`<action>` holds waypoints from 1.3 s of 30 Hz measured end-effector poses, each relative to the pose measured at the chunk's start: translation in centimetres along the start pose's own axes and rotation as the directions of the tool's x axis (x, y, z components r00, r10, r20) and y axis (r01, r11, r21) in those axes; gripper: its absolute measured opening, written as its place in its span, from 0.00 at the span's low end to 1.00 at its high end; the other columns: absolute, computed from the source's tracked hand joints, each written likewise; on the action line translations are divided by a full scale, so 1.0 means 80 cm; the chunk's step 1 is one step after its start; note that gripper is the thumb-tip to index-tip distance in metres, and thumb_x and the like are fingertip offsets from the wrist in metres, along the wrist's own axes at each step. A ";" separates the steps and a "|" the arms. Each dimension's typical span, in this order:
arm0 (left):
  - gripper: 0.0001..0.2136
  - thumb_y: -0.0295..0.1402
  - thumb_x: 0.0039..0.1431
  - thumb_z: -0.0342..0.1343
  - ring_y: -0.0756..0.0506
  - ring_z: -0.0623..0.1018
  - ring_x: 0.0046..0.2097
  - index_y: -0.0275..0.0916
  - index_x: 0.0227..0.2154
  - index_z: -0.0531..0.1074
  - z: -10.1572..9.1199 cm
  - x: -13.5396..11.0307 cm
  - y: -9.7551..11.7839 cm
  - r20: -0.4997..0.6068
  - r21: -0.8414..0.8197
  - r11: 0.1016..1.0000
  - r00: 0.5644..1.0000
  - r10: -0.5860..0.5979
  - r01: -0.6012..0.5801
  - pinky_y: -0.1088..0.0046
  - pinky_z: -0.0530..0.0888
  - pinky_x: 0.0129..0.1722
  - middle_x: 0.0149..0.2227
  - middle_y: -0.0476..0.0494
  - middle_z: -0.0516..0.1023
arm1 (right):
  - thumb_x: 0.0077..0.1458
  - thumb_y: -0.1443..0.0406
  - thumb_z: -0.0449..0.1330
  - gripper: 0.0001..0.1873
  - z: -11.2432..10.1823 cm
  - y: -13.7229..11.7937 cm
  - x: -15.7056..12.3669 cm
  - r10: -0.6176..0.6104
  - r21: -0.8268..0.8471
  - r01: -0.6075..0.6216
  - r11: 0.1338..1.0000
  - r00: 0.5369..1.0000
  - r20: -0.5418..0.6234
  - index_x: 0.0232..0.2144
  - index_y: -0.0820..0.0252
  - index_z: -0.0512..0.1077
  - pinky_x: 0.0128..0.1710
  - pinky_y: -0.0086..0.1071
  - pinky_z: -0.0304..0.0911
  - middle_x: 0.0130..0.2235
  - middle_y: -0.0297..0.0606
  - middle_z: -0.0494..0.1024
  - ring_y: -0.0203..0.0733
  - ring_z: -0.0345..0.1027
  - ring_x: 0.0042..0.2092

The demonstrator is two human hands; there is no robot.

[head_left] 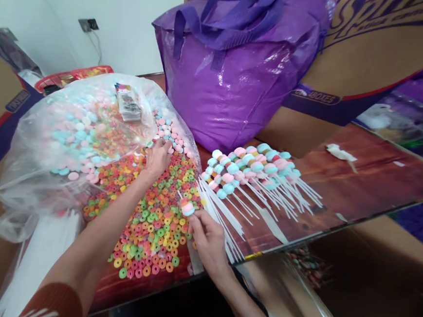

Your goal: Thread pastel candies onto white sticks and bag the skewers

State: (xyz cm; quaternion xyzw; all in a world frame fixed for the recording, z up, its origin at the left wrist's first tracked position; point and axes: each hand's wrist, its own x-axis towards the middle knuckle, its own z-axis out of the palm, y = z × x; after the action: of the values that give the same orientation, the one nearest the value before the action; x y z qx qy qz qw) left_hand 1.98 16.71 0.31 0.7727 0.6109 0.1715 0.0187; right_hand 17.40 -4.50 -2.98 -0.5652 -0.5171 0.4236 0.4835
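My right hand (pixel 209 236) pinches a candy skewer (pixel 187 207): a thin white stick with a blue-and-pink marshmallow-like candy and orange ring candy threaded near its bare tip. Beneath and beside it spreads a heap of sugared ring candies (pixel 159 218) in red, orange, yellow and green. My left hand (pixel 158 158) reaches to the far side of that heap, fingers bent downward and partly apart at the pink and blue round candies (pixel 171 130). Its fingertips are partly hidden. To the right lie several filled candy skewers (pixel 251 166) in a row, and loose white sticks (pixel 224 223).
A clear plastic bag (pixel 24 163) with more candies lies at left, a stack of small printed packets (pixel 128 103) on it. White sticks (pixel 46 248) lie at lower left. Behind stand a large purple bag (pixel 232 82) and cardboard boxes (pixel 380 59). The table edge (pixel 322 234) runs at right.
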 end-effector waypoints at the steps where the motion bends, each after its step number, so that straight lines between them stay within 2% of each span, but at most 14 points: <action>1: 0.18 0.27 0.60 0.51 0.37 0.75 0.50 0.39 0.53 0.73 0.006 0.006 0.001 0.025 0.058 0.998 0.999 0.023 -0.024 0.63 0.71 0.47 0.54 0.34 0.71 | 0.63 0.59 0.53 0.16 0.001 0.000 0.000 -0.001 0.000 0.001 1.000 1.000 0.003 0.24 0.57 0.65 0.24 0.26 0.53 0.22 0.27 0.62 0.32 0.55 0.24; 4: 0.16 0.27 0.63 0.48 0.37 0.74 0.50 0.39 0.50 0.74 0.019 0.014 0.000 0.036 0.137 0.989 0.998 0.046 -0.050 0.63 0.71 0.47 0.52 0.34 0.73 | 0.63 0.60 0.53 0.15 0.002 -0.001 0.002 -0.031 -0.012 0.031 0.999 0.999 0.010 0.24 0.57 0.64 0.26 0.26 0.53 0.21 0.27 0.62 0.32 0.56 0.24; 10: 0.17 0.26 0.65 0.44 0.36 0.71 0.54 0.40 0.50 0.74 0.028 0.010 -0.007 0.035 0.150 0.976 0.987 0.157 -0.161 0.60 0.68 0.52 0.52 0.34 0.75 | 0.63 0.63 0.52 0.14 0.001 -0.003 0.003 -0.059 -0.064 0.061 0.996 0.998 0.038 0.24 0.58 0.64 0.28 0.27 0.53 0.23 0.28 0.62 0.33 0.57 0.26; 13: 0.16 0.24 0.64 0.44 0.36 0.72 0.52 0.38 0.48 0.74 0.028 0.013 -0.006 0.068 0.194 0.966 0.984 0.162 -0.172 0.60 0.68 0.51 0.49 0.33 0.76 | 0.64 0.63 0.52 0.14 0.001 -0.003 0.002 -0.060 -0.068 0.063 0.996 0.997 0.041 0.24 0.58 0.64 0.28 0.27 0.53 0.23 0.28 0.62 0.33 0.57 0.26; 17: 0.16 0.28 0.64 0.44 0.35 0.74 0.49 0.35 0.45 0.77 0.022 0.017 0.001 0.066 0.225 0.963 0.989 0.134 -0.145 0.62 0.69 0.46 0.45 0.32 0.77 | 0.63 0.62 0.53 0.14 0.003 -0.002 0.001 -0.065 -0.049 0.067 0.997 0.998 0.027 0.25 0.58 0.64 0.28 0.27 0.53 0.23 0.28 0.62 0.33 0.57 0.26; 19: 0.15 0.31 0.63 0.47 0.37 0.76 0.45 0.37 0.44 0.78 0.013 0.012 0.003 0.006 0.154 0.986 0.998 0.066 -0.066 0.63 0.69 0.43 0.43 0.34 0.78 | 0.64 0.62 0.53 0.14 0.003 -0.001 0.000 -0.064 -0.024 0.064 0.998 0.998 0.015 0.25 0.58 0.64 0.28 0.27 0.53 0.23 0.28 0.62 0.32 0.57 0.26; 21: 0.14 0.32 0.61 0.51 0.40 0.78 0.40 0.38 0.43 0.79 0.000 -0.001 0.003 -0.049 0.009 0.999 0.998 -0.042 0.042 0.67 0.69 0.40 0.39 0.38 0.79 | 0.63 0.61 0.53 0.14 0.004 0.000 0.000 -0.059 0.000 0.059 0.998 0.998 0.001 0.25 0.58 0.65 0.27 0.27 0.54 0.22 0.27 0.62 0.32 0.57 0.25; 24: 0.12 0.33 0.57 0.54 0.45 0.76 0.31 0.38 0.40 0.80 -0.024 -0.037 0.002 -0.008 -0.224 0.968 0.993 -0.117 0.112 0.71 0.69 0.35 0.30 0.45 0.78 | 0.63 0.60 0.53 0.14 0.004 0.000 0.000 -0.057 0.021 0.057 0.998 0.998 -0.014 0.25 0.58 0.65 0.28 0.27 0.55 0.22 0.28 0.64 0.33 0.58 0.25; 28: 0.09 0.33 0.56 0.56 0.48 0.74 0.31 0.38 0.35 0.81 -0.042 -0.094 -0.003 0.041 -0.298 0.954 0.998 0.057 -0.043 0.72 0.70 0.33 0.32 0.45 0.76 | 0.63 0.60 0.53 0.16 0.004 -0.001 0.000 -0.057 0.039 0.058 0.998 0.998 -0.022 0.24 0.57 0.65 0.27 0.27 0.56 0.22 0.29 0.65 0.33 0.59 0.25; 31: 0.08 0.31 0.57 0.57 0.47 0.75 0.34 0.38 0.36 0.81 -0.044 -0.119 -0.008 0.097 -0.311 0.940 0.979 0.180 -0.142 0.72 0.71 0.36 0.35 0.43 0.76 | 0.63 0.59 0.53 0.17 0.005 -0.003 0.000 -0.066 0.043 0.067 0.997 0.998 -0.021 0.23 0.57 0.64 0.28 0.27 0.56 0.22 0.29 0.64 0.34 0.58 0.26; 35: 0.09 0.32 0.60 0.55 0.45 0.78 0.39 0.40 0.39 0.80 -0.049 -0.121 -0.014 0.183 -0.385 0.908 0.950 0.252 -0.166 0.70 0.72 0.41 0.39 0.42 0.79 | 0.63 0.58 0.53 0.17 0.004 -0.005 0.001 -0.062 0.049 0.063 0.997 0.998 -0.017 0.22 0.57 0.64 0.27 0.27 0.55 0.22 0.28 0.63 0.34 0.58 0.26; 39: 0.10 0.35 0.61 0.55 0.45 0.78 0.37 0.40 0.40 0.80 -0.051 -0.114 -0.014 0.214 -0.421 0.904 0.960 0.180 -0.075 0.71 0.72 0.38 0.38 0.43 0.81 | 0.63 0.58 0.53 0.17 0.003 -0.003 0.002 -0.061 0.046 0.062 0.997 0.998 -0.023 0.23 0.57 0.64 0.28 0.28 0.55 0.23 0.28 0.63 0.34 0.58 0.26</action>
State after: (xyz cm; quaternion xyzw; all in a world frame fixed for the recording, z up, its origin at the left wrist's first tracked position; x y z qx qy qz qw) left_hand -1.99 7.59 1.72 0.8054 0.5021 0.1985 0.2447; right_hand 17.10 -4.35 -2.75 -0.5419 -0.5189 0.4146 0.5149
